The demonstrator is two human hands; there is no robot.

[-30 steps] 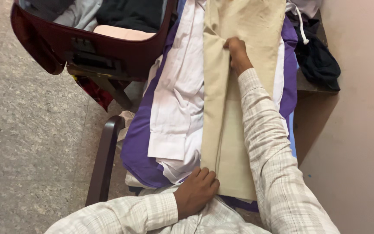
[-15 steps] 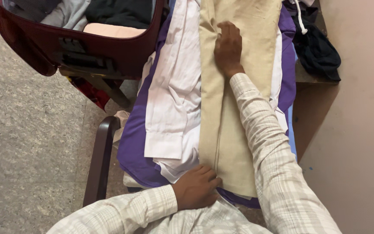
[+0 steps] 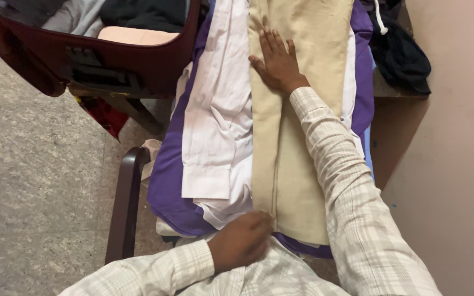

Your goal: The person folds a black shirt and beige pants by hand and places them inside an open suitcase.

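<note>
Right hand (image 3: 276, 63) flat, fingers spread, pressing on beige trousers (image 3: 294, 137) laid lengthwise over a pile of clothes. Left hand (image 3: 240, 241) curled at the near hem, gripping the cloth edge. White shirt (image 3: 218, 126) just beside, purple garment (image 3: 168, 181) underneath, all heaped on a dark wooden chair (image 3: 122, 208). Open maroon suitcase (image 3: 83, 60) upper left, dark garment (image 3: 401, 57) upper right.

trousers (image 3: 297, 137) on shirts (image 3: 215, 137) | suitcase (image 3: 138, 60) left-behind | chair (image 3: 124, 203) beneath
</note>
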